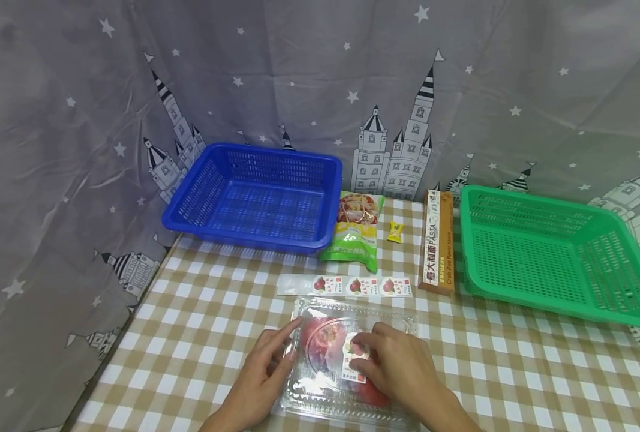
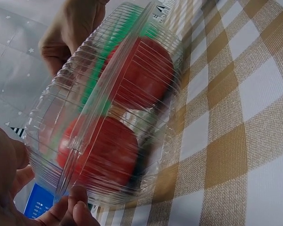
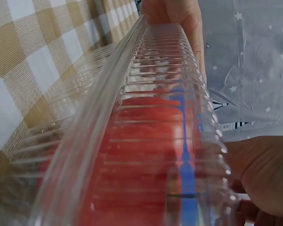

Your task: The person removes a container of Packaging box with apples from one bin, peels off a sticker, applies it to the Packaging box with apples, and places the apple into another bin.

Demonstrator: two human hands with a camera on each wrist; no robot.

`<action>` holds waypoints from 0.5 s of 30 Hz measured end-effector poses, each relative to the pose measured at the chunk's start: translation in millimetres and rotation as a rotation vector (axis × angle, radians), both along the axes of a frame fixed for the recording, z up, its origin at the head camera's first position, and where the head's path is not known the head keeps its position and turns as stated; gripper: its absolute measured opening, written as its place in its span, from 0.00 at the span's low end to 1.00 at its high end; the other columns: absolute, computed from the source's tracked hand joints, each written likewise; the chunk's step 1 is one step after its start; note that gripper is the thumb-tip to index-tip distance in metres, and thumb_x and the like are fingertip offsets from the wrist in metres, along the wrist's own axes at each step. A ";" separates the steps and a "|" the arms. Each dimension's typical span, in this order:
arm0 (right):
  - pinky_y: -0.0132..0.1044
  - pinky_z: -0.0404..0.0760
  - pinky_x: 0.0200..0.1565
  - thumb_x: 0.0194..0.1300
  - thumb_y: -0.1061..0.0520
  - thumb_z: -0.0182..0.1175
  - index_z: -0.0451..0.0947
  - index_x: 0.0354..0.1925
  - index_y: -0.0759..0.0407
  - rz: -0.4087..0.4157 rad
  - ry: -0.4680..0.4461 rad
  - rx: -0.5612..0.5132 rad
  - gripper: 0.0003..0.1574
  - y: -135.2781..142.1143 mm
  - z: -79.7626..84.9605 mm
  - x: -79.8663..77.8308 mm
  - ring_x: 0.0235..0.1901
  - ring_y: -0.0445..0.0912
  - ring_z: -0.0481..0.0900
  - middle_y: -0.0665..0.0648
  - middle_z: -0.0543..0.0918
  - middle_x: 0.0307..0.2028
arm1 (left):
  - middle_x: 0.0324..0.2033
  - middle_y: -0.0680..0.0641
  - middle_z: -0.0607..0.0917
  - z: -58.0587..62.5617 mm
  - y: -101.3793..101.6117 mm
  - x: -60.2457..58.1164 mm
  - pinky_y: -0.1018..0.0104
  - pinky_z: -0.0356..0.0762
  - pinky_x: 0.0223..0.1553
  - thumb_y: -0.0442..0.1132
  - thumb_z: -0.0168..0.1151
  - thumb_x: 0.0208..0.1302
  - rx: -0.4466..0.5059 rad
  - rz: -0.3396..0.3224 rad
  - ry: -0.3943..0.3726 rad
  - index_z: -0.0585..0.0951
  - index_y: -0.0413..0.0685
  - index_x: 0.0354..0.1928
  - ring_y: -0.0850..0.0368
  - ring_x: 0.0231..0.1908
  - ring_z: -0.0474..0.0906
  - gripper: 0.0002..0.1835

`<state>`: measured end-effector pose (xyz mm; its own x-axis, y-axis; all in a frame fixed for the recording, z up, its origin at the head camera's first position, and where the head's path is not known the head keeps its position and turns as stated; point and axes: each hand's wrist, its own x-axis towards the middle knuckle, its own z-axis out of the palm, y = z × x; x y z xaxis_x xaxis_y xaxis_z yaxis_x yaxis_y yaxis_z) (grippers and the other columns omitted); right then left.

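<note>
A clear plastic clamshell box (image 1: 320, 399) lies on the checked tablecloth, with red round fruit like tomatoes (image 2: 101, 150) inside. A white label (image 1: 354, 377) printed with a red fruit lies on its lid. My left hand (image 1: 266, 366) holds the box's left side; in the left wrist view its fingertips (image 2: 78, 207) meet the rim, while the thumb is near the lid. My right hand (image 1: 400, 366) touches the label from the right with thumb and forefinger. In the right wrist view this hand (image 3: 264, 179) stays against the lid, its fingertips partly hidden.
Behind the box lies a strip of matching labels (image 1: 352, 286). Farther back are a blue basket (image 1: 268, 240), a green-and-yellow food bag (image 1: 354, 234), a small yellow wrapped piece (image 1: 395, 231), a pasta box (image 1: 437, 243) and a green basket (image 1: 546, 303). A grey curtain (image 1: 298, 72) hangs behind.
</note>
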<state>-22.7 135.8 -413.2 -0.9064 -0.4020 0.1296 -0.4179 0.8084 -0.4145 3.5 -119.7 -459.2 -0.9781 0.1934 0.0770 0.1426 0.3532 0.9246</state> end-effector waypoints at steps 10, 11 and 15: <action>0.28 0.61 0.21 0.42 0.36 0.77 0.86 0.46 0.46 0.016 -0.022 0.040 0.32 7.3 2.4 7.7 0.19 0.33 0.59 0.40 0.63 0.22 | 0.41 0.51 0.72 0.3 0.7 0.2 0.69 0.74 0.28 0.38 0.59 0.71 -0.001 -0.002 -0.017 0.70 0.63 0.70 0.61 0.30 0.71 0.27; 0.28 0.61 0.21 0.41 0.35 0.77 0.86 0.46 0.46 0.016 -0.025 0.042 0.34 7.4 2.7 8.2 0.19 0.33 0.59 0.39 0.63 0.22 | 0.41 0.51 0.72 0.4 0.7 0.1 0.69 0.74 0.28 0.38 0.59 0.71 0.001 -0.001 -0.020 0.70 0.63 0.70 0.61 0.30 0.71 0.27; 0.29 0.62 0.22 0.43 0.37 0.77 0.86 0.48 0.48 0.004 -0.037 0.034 0.33 7.6 2.9 9.1 0.20 0.34 0.60 0.39 0.63 0.21 | 0.41 0.51 0.72 0.7 0.3 -0.6 0.69 0.74 0.28 0.38 0.59 0.71 0.003 0.003 -0.022 0.70 0.63 0.70 0.60 0.30 0.72 0.27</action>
